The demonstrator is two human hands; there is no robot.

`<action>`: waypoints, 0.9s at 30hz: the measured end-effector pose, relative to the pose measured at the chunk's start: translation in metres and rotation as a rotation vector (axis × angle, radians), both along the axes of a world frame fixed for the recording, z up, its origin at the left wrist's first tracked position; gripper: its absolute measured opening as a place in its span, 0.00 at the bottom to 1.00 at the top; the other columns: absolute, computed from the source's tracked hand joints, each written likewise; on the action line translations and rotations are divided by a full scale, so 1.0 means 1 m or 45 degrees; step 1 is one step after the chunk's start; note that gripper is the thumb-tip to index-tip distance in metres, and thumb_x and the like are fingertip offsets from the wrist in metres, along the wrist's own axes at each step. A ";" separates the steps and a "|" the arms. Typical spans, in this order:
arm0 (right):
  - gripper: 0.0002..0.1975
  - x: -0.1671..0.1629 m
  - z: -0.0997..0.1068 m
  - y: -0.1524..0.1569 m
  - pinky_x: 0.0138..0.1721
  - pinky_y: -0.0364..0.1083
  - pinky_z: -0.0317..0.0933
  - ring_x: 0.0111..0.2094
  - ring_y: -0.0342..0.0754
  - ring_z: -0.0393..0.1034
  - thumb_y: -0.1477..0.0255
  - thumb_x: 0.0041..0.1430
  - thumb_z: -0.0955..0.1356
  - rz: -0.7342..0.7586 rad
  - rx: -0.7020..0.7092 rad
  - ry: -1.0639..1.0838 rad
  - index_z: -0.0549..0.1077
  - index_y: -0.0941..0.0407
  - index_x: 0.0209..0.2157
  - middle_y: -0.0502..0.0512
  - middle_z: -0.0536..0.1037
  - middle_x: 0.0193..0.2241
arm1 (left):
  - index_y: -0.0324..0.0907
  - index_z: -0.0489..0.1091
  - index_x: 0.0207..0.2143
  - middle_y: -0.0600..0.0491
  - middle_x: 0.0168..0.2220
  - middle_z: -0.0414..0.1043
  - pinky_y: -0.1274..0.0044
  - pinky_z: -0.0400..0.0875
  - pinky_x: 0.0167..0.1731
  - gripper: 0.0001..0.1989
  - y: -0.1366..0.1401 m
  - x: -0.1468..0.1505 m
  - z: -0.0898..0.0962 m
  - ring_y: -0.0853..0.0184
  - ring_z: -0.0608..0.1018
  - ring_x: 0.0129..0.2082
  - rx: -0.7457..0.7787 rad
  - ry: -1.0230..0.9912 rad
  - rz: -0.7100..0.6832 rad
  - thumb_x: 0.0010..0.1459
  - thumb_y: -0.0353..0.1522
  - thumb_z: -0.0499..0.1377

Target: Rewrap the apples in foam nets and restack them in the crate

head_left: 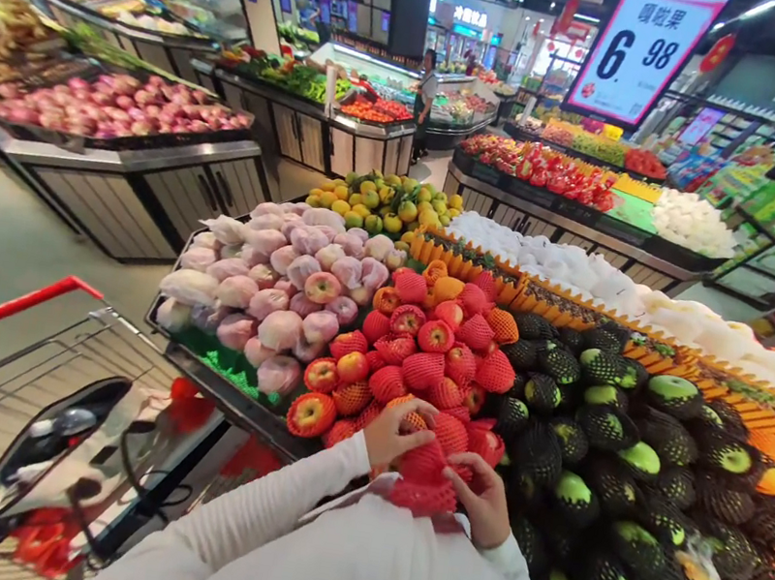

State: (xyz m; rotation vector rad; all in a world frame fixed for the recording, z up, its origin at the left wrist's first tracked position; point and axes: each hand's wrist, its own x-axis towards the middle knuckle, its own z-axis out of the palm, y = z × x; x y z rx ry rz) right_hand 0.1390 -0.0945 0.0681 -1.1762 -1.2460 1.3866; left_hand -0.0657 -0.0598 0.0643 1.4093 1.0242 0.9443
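Observation:
Close to my body, both hands are at a red foam fruit net [427, 483] at the front edge of the red apple pile. My left hand [395, 436] curls over its upper left side. On the right, my right hand [482, 503] pinches the net's edge between thumb and fingers. Whether an apple sits inside this net cannot be made out. Just beyond my hands lie red apples [436, 336], many wrapped in red or orange foam nets. Green fruit in black foam nets [575, 496] is piled beside my right hand.
Pale wrapped fruit [282, 330] lies left of the apples, with yellow-green citrus [379, 200] behind. A shopping cart [7, 318] holding bags stands at the left. Onions [115, 105] fill another stand. A person [424, 100] stands in the far aisle. Price signs [646, 52] hang overhead.

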 end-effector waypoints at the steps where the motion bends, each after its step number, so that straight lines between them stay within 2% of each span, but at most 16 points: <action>1: 0.20 0.000 0.000 -0.001 0.34 0.43 0.67 0.31 0.47 0.70 0.55 0.46 0.78 -0.005 -0.006 -0.017 0.78 0.58 0.30 0.57 0.77 0.29 | 0.38 0.67 0.52 0.45 0.46 0.73 0.75 0.71 0.30 0.24 0.004 -0.013 -0.006 0.69 0.75 0.29 0.003 0.042 0.061 0.60 0.44 0.58; 2: 0.20 0.000 0.000 -0.001 0.33 0.43 0.67 0.30 0.47 0.70 0.55 0.46 0.78 -0.006 -0.003 -0.023 0.78 0.58 0.29 0.57 0.76 0.28 | 0.37 0.67 0.52 0.44 0.46 0.73 0.72 0.73 0.33 0.22 0.010 -0.027 -0.012 0.67 0.76 0.31 0.059 0.146 0.154 0.61 0.43 0.56; 3: 0.20 0.001 -0.001 -0.002 0.35 0.43 0.68 0.31 0.47 0.71 0.56 0.46 0.78 -0.007 0.006 -0.026 0.79 0.58 0.30 0.57 0.77 0.29 | 0.37 0.69 0.51 0.43 0.47 0.73 0.70 0.73 0.41 0.20 0.017 -0.042 -0.018 0.63 0.77 0.39 0.169 0.306 0.296 0.62 0.40 0.55; 5: 0.19 0.003 -0.001 -0.005 0.40 0.46 0.69 0.36 0.50 0.73 0.55 0.48 0.77 0.001 0.038 -0.017 0.81 0.57 0.33 0.58 0.79 0.34 | 0.36 0.70 0.51 0.41 0.51 0.70 0.62 0.65 0.56 0.18 0.030 -0.072 -0.029 0.55 0.71 0.53 0.341 0.710 0.512 0.61 0.33 0.55; 6: 0.19 0.004 -0.001 -0.006 0.43 0.48 0.69 0.39 0.51 0.73 0.55 0.49 0.77 0.008 0.054 -0.009 0.81 0.56 0.34 0.59 0.79 0.36 | 0.37 0.70 0.53 0.40 0.54 0.68 0.60 0.62 0.59 0.20 0.036 -0.085 -0.034 0.53 0.69 0.55 0.351 0.900 0.575 0.59 0.32 0.57; 8: 0.19 0.007 -0.002 -0.012 0.49 0.50 0.68 0.43 0.54 0.73 0.54 0.52 0.75 0.015 0.071 0.019 0.83 0.56 0.35 0.60 0.79 0.40 | 0.40 0.69 0.57 0.41 0.60 0.63 0.58 0.59 0.61 0.24 0.043 -0.105 -0.044 0.49 0.65 0.59 0.348 1.170 0.613 0.58 0.33 0.59; 10: 0.19 0.009 -0.003 -0.019 0.50 0.52 0.68 0.46 0.55 0.73 0.54 0.54 0.74 0.004 0.028 0.101 0.83 0.55 0.36 0.61 0.79 0.43 | 0.43 0.68 0.59 0.40 0.63 0.58 0.57 0.58 0.61 0.26 0.046 -0.115 -0.053 0.47 0.62 0.60 0.294 1.316 0.621 0.57 0.35 0.61; 14: 0.19 0.010 -0.005 -0.036 0.49 0.53 0.70 0.51 0.59 0.71 0.58 0.52 0.74 0.000 -0.125 0.309 0.82 0.54 0.42 0.61 0.76 0.50 | 0.44 0.63 0.62 0.39 0.58 0.62 0.60 0.65 0.56 0.28 0.048 -0.121 -0.061 0.51 0.70 0.54 0.160 1.345 0.599 0.60 0.37 0.59; 17: 0.19 0.011 -0.005 -0.046 0.57 0.54 0.64 0.56 0.59 0.67 0.64 0.46 0.75 -0.049 -0.107 0.268 0.82 0.53 0.43 0.60 0.75 0.51 | 0.38 0.63 0.61 0.39 0.57 0.62 0.64 0.63 0.59 0.27 0.044 -0.120 -0.055 0.55 0.70 0.57 0.245 1.101 0.708 0.61 0.38 0.58; 19: 0.21 0.010 -0.006 -0.049 0.60 0.54 0.61 0.58 0.58 0.65 0.67 0.45 0.75 -0.056 -0.084 0.259 0.81 0.52 0.44 0.58 0.74 0.53 | 0.37 0.62 0.60 0.40 0.57 0.63 0.65 0.61 0.61 0.29 0.035 -0.115 -0.044 0.57 0.69 0.58 0.315 0.702 0.850 0.58 0.39 0.60; 21: 0.23 0.009 -0.009 -0.050 0.59 0.54 0.62 0.59 0.58 0.64 0.68 0.45 0.73 -0.041 -0.078 0.298 0.81 0.52 0.47 0.58 0.72 0.55 | 0.39 0.62 0.58 0.42 0.57 0.66 0.65 0.64 0.59 0.35 0.017 -0.105 -0.032 0.58 0.72 0.56 0.244 0.220 0.870 0.51 0.42 0.66; 22: 0.24 0.008 -0.011 -0.049 0.58 0.54 0.63 0.59 0.58 0.64 0.68 0.44 0.72 -0.033 -0.076 0.308 0.80 0.52 0.47 0.58 0.71 0.56 | 0.39 0.64 0.56 0.42 0.55 0.68 0.65 0.67 0.56 0.38 0.005 -0.098 -0.025 0.58 0.74 0.53 0.135 -0.011 0.801 0.45 0.43 0.70; 24: 0.24 0.004 -0.014 -0.045 0.56 0.53 0.65 0.57 0.57 0.66 0.68 0.45 0.72 -0.031 -0.046 0.269 0.80 0.52 0.47 0.58 0.73 0.54 | 0.37 0.69 0.50 0.43 0.48 0.74 0.65 0.71 0.51 0.39 -0.023 -0.083 -0.015 0.58 0.78 0.45 -0.174 -0.391 0.545 0.37 0.45 0.74; 27: 0.20 -0.004 -0.017 -0.036 0.52 0.50 0.68 0.55 0.55 0.68 0.67 0.49 0.74 -0.035 0.087 0.070 0.80 0.53 0.47 0.60 0.75 0.51 | 0.35 0.74 0.43 0.45 0.39 0.77 0.68 0.73 0.45 0.36 -0.064 -0.059 -0.005 0.61 0.79 0.38 -0.405 -0.754 0.275 0.35 0.49 0.73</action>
